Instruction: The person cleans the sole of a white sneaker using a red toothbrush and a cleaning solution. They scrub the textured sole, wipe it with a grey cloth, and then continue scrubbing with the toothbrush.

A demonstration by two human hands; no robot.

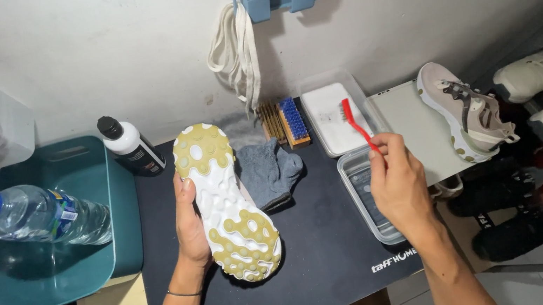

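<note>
Your left hand [191, 227] grips the sneaker [227, 201] by its side, fingers wrapped round the edge, sole turned up over the dark mat [328, 251], near centre. Your right hand [400, 187] pinches the red brush [357, 126] by its handle, fingers closed on it, bristle end raised above the clear tray [362, 193] at right. Judged step: brush loaded, sole not yet scrubbed. The next move calls for bringing the bristles left onto the sole while holding the shoe steady
</note>
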